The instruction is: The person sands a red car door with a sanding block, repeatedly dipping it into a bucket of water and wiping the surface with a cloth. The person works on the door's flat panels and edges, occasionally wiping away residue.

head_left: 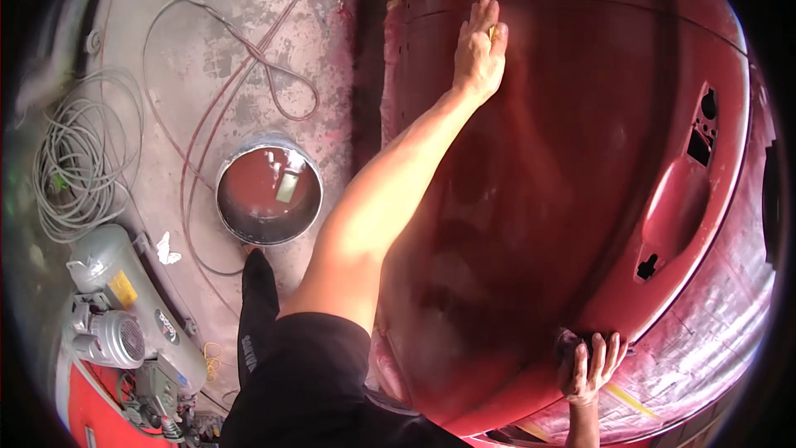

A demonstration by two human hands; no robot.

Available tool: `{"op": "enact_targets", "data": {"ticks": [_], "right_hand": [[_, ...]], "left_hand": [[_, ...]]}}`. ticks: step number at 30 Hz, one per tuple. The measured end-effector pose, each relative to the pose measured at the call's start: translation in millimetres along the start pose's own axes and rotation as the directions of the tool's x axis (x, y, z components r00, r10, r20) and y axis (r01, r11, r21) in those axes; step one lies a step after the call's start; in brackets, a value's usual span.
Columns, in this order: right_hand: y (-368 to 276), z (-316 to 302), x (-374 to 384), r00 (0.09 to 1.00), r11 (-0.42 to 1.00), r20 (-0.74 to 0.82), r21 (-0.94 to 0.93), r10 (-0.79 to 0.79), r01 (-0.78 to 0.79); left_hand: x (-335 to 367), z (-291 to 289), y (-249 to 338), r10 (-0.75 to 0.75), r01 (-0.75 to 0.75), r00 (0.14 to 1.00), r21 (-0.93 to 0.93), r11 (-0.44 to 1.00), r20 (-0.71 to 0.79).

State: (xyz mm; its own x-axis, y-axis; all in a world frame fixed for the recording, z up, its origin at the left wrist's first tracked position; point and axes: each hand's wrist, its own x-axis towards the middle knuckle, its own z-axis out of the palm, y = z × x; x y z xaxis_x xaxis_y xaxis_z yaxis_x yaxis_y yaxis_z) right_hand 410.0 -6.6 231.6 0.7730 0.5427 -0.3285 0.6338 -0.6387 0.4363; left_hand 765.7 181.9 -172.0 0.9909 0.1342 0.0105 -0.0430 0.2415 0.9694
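Right of the bucket [269, 230], the left hand [481, 54] holds a half-hidden yellow piece [493, 32] to the red car panel [514, 241], where flat, even pressure should serve best, while the right hand [592, 369], well apart, clasps a dark pad [568, 341] near its lower edge.

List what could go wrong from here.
The black-clad leg beside the bucket might tip it, spilling the reddish liquid. The loop of hose on the floor could catch a foot. The left hand reaches far over the red panel, so balance may slip.
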Motion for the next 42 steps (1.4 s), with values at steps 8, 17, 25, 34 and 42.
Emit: {"op": "enact_targets", "data": {"ticks": [8, 17, 25, 34, 42], "right_hand": [[-6, -9, -6, 0.999, 0.999, 0.002, -0.008, 0.050, -0.050], [-4, -6, 3, 0.999, 0.999, 0.000, 0.011, 0.050, -0.050], [-4, -6, -8, 0.999, 0.999, 0.008, -0.025, 0.033, -0.033], [-5, -11, -11, 0.997, 0.998, 0.044, -0.016, 0.065, -0.064], [0, 2, 1, 0.999, 1.000, -0.036, 0.006, 0.016, -0.015]], "left_hand": [[-224, 20, 63, 0.112, -0.095, 0.961, -0.080, 0.992, 0.252], [-57, 9, -4, 0.059, -0.060, 0.998, 0.158, 0.986, 0.010], [-138, 3, -27, 0.072, -0.092, 0.992, 0.208, 0.974, 0.100], [-191, 6, -17, 0.037, -0.053, 0.984, 0.090, 0.995, 0.176], [-2, -6, -25, 0.075, -0.070, 0.997, 0.137, 0.988, -0.030]]}}
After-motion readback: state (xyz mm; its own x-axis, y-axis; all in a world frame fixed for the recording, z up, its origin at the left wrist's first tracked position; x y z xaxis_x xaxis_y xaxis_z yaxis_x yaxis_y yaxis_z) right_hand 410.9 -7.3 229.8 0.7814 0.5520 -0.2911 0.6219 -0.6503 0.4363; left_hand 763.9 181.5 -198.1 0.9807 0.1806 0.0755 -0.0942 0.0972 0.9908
